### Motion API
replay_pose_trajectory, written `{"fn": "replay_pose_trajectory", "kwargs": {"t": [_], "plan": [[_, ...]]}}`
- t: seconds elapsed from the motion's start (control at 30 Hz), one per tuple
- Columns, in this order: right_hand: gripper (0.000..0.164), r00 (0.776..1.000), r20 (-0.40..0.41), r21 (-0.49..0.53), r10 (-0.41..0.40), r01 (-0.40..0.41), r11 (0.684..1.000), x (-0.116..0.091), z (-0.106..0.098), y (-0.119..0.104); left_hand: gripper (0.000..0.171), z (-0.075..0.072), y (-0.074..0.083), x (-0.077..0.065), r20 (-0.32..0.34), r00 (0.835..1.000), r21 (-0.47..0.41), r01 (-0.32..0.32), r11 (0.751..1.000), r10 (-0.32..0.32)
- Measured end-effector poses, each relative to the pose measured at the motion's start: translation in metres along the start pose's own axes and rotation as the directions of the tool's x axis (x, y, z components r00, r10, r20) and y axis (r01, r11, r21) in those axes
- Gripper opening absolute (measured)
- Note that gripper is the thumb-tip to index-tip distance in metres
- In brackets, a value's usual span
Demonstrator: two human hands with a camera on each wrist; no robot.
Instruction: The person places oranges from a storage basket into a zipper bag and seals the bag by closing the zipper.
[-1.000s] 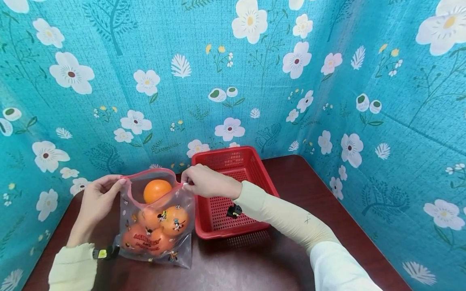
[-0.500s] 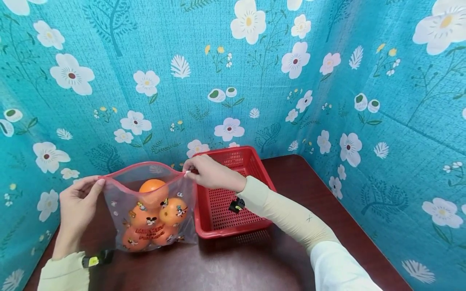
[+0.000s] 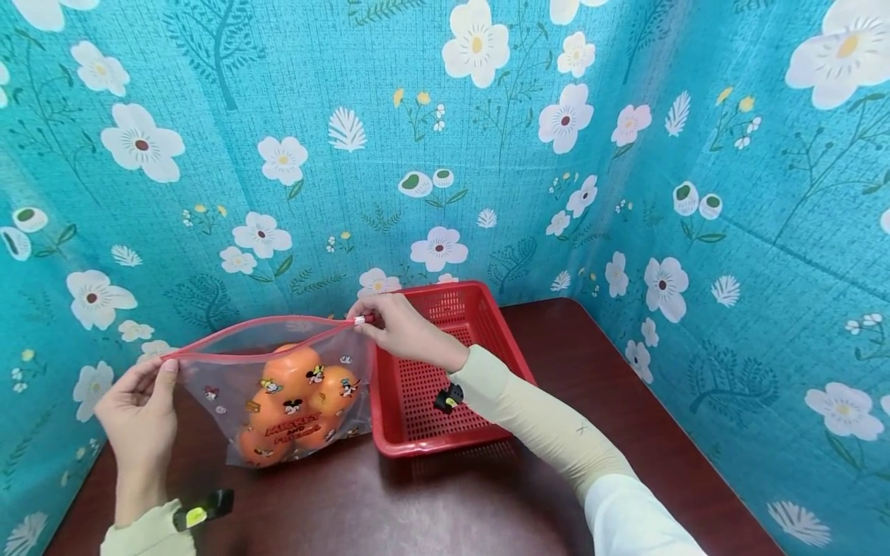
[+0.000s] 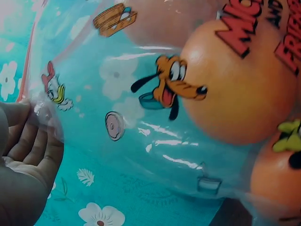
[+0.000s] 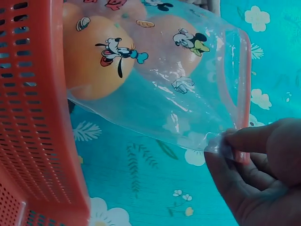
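A clear zip bag (image 3: 229, 386) with a red rim and printed cartoon figures holds several oranges (image 3: 295, 371). Its mouth gapes between the two hands. My left hand (image 3: 142, 413) pinches the top left corner between thumb and fingers. At the opposite corner, my right hand (image 3: 399, 328) pinches the rim beside a white zip slider (image 3: 359, 320). In the left wrist view, an orange (image 4: 240, 89) shows through the stretched plastic near the left hand (image 4: 28, 160). The right wrist view has the right hand (image 5: 254, 174) gripping the red-edged corner.
A red perforated plastic basket (image 3: 452, 444) stands on the dark wood table (image 3: 556, 340), just right of the bag and beneath the right forearm. Blue flowered cloth (image 3: 389, 116) hangs behind and along the sides.
My left hand has moved left and slightly down, and the right hand slightly up. The bag's mouth has been stretched wider and flatter between them, and its left side is pulled out.
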State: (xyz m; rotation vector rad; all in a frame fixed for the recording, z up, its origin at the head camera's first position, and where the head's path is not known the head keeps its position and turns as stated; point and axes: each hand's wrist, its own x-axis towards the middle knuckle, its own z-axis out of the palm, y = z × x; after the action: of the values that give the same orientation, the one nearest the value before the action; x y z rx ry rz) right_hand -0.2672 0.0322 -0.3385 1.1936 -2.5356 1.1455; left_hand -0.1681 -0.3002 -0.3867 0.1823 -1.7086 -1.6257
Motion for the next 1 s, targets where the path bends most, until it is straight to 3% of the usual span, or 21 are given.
{"fn": "replay_pose_trajectory", "kwargs": {"t": [0.13,0.37,0.63,0.87,1.0], "plan": [[0.012,0.999,-0.042,0.039,-0.006,0.008,0.999,-0.001,0.003,0.004,0.026,0.006,-0.003,-0.005,-0.042,0.999,-0.072,-0.023,0.997,0.02],[0.013,0.995,-0.096,0.145,0.019,-0.005,0.989,-0.002,0.006,0.013,0.026,0.011,0.0,-0.007,-0.053,0.997,-0.013,-0.048,0.999,0.047],[0.014,0.993,-0.103,0.271,0.053,-0.023,0.962,0.0,0.008,0.027,0.027,0.009,0.002,0.0,-0.029,0.997,0.039,-0.069,0.997,0.07],[0.017,0.991,-0.115,0.303,0.072,-0.034,0.952,0.002,0.008,0.031,0.022,0.009,0.001,0.006,-0.028,0.993,0.108,-0.115,0.987,0.119],[0.02,0.99,-0.112,0.341,0.091,-0.048,0.939,0.004,0.01,0.034,0.023,0.01,0.002,0.008,-0.028,0.994,0.152,-0.102,0.983,0.108]]}}
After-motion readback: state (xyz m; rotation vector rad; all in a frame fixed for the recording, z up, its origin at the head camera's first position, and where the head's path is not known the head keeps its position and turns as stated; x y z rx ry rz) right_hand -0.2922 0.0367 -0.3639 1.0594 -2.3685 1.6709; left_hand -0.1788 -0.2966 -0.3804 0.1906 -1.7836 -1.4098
